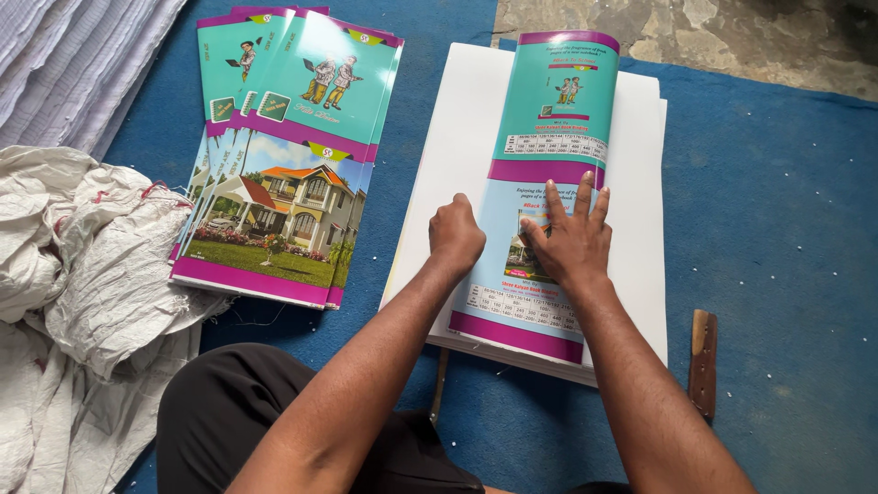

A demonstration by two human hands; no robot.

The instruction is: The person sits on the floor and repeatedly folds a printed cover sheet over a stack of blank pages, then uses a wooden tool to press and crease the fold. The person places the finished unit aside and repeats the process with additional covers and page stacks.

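Note:
A folded teal and purple printed cover sheet (pixel 553 137) lies on a stack of white paper (pixel 640 229). My right hand (pixel 569 240) presses flat on the lower part of the sheet, fingers spread. My left hand (pixel 455 234) is curled into a fist, resting on the sheet's left folded edge. Neither hand holds anything.
A pile of several unfolded covers with a house picture (pixel 283 165) lies to the left on the blue mat (pixel 777 183). Crumpled white woven sacks (pixel 82 274) sit at far left. A wooden stick (pixel 702 361) lies right of the paper stack. Bare concrete floor (pixel 732 32) is beyond.

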